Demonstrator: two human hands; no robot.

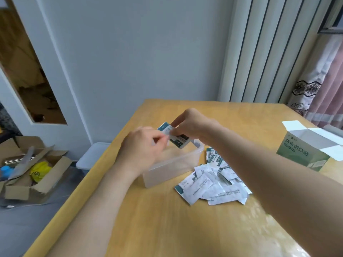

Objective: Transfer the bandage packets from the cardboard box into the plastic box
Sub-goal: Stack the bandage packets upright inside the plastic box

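Note:
A clear plastic box (172,166) stands on the wooden table (167,219). Above its open top, my right hand (193,125) pinches a small stack of white and teal bandage packets (176,139). My left hand (143,147) meets the stack from the left, its fingertips pinching the packets' left edge. A loose heap of several more bandage packets (213,184) lies on the table just right of the plastic box. The green and white cardboard box (308,147) stands at the right with its top flaps open.
Off the table's left edge, the floor holds an open carton of clutter (31,169) and a white bin (92,155). A wall and a white radiator (263,51) stand behind the table, a curtain (319,86) at the right.

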